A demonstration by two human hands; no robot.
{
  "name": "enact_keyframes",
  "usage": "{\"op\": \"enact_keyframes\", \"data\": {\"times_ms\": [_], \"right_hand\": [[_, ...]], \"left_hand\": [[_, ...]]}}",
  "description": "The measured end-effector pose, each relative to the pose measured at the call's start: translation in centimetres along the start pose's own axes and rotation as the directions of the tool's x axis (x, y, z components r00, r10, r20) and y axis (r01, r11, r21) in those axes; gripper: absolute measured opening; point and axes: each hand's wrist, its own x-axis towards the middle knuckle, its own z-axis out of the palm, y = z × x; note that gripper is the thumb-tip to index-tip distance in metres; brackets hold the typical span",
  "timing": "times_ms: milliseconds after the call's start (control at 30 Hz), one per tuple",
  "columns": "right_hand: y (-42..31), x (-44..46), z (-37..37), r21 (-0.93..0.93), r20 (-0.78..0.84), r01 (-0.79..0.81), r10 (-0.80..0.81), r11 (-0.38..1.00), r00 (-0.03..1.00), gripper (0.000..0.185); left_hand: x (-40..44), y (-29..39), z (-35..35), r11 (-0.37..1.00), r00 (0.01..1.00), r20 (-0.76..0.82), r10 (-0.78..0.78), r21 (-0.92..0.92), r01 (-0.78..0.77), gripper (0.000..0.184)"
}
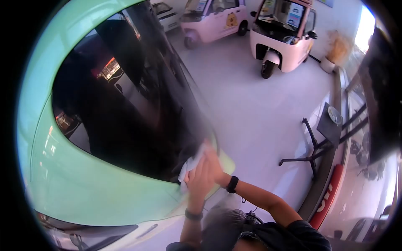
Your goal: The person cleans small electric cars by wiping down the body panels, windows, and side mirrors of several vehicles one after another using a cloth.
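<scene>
My left hand (199, 180) is closed on a whitish cloth (184, 172), which bunches out past its fingers. Overlapping it, my right hand (212, 165), below a black wristband (232, 184), presses the upper part of the same cloth with fingers held together. Both hands are somewhat blurred. They are at the lower right corner of a dark, glossy windshield (125, 125) on a mint-green vehicle (96, 188). Another dark band (194, 215) circles my left wrist.
Two pink small vehicles stand at the back, one a three-wheeler (280, 54) and one farther left (215, 21). A black-legged stand (312, 157) is by the window at right, near a red strip (328, 196). A potted dry plant (328, 65) stands in the far corner.
</scene>
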Motion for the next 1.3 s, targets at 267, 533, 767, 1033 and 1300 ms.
{"op": "enact_keyframes", "data": {"times_ms": [267, 533, 767, 1033, 1300], "right_hand": [[6.0, -0.6, -3.9, 0.017, 0.14, -0.138, 0.135, 0.99, 0.981, 0.056], [10.6, 1.5, -10.3, -0.044, 0.4, 0.046, -0.024, 0.998, 0.916, 0.069], [12.3, 7.0, -11.2, 0.179, 0.626, 0.203, -0.271, 0.963, 0.731, 0.07], [5.0, 20.1, -7.7, 0.457, 0.416, 0.465, -0.644, 0.758, 0.642, 0.077], [-7.3, 33.1, -8.4, 0.465, 0.18, 0.727, -0.857, 0.506, 0.482, 0.077]], "left_hand": [[2.2, 4.0, 4.3, 0.977, 0.945, 0.261, -0.196, -0.03, 0.211, 0.04], [6.5, 7.5, 8.5, 0.873, 0.781, 0.437, -0.446, 0.019, 0.488, 0.036], [11.8, 6.4, 10.8, 0.946, 0.963, 0.04, -0.266, 0.204, 0.253, 0.03], [23.4, 4.8, -0.4, 0.855, 0.992, -0.06, -0.115, 0.503, 0.13, 0.02], [31.7, 1.7, -12.1, 0.723, 0.983, -0.147, 0.106, 0.691, 0.025, 0.034]]}}
